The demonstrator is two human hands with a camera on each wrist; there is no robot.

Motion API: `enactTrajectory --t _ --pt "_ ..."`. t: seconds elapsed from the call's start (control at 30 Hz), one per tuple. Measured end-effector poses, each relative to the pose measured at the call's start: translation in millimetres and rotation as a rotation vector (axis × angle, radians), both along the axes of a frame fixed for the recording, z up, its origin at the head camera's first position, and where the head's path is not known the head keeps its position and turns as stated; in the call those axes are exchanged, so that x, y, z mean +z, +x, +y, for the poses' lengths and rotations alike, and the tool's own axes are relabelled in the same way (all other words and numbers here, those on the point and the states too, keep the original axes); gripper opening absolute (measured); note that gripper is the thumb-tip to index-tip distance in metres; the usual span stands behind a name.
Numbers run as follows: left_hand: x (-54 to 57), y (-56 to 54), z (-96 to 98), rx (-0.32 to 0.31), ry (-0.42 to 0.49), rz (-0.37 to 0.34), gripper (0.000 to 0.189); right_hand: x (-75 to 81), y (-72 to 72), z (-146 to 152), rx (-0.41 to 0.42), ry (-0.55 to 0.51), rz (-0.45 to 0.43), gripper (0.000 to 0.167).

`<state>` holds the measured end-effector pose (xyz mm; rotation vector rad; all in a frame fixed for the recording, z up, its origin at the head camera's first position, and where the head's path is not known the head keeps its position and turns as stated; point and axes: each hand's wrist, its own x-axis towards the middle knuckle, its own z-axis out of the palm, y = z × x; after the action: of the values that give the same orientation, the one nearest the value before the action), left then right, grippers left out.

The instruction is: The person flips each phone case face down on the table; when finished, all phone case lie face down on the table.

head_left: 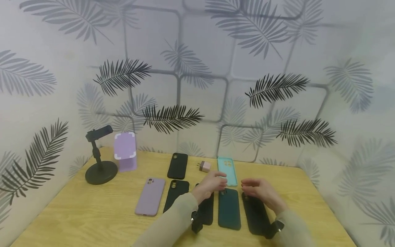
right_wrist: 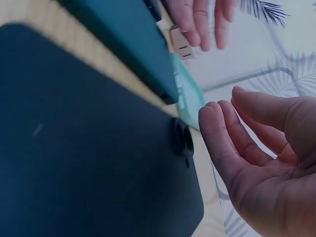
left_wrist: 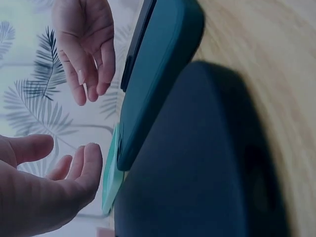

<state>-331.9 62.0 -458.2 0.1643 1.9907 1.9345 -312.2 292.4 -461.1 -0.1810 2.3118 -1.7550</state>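
Note:
Both hands hover over the table with nothing in their grasp. My left hand (head_left: 212, 185), fingers loosely bent, is nearest the turquoise phone case (head_left: 227, 173) and reaches across a black phone case (head_left: 206, 211). Apart from it, my right hand (head_left: 262, 192) hangs above the top of another black phone case (head_left: 256, 216), palm turned inward. Between the two forearms lies a dark teal phone case (head_left: 229, 210). The right wrist view shows the right hand's (right_wrist: 266, 153) thumb and fingers apart with a gap between them; the left wrist view shows the left hand (left_wrist: 54, 182) likewise.
Left of the hands lie a lilac phone case (head_left: 150, 197) and two more black cases, one nearer (head_left: 177, 192) and one farther (head_left: 177, 166). A pink plug charger (head_left: 205, 166) sits behind. A black stand (head_left: 101, 171) and a lilac box-like object (head_left: 124, 147) stand at the back left.

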Motion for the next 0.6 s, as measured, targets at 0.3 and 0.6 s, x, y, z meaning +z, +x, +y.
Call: enactTrajectory --t 0.3,0.6 --pt "-3.1 -12.5 -4.7 0.077 -0.024 -0.006 0.038 -2.3 -9.2 -9.2 -0.049 0.023 0.015 0.046" --pt "-2.9 -20.2 -3.5 0.108 -0.038 -0.056 0.046 -3.5 -19.6 -13.8 -0.029 0.114 0.040 0.042"
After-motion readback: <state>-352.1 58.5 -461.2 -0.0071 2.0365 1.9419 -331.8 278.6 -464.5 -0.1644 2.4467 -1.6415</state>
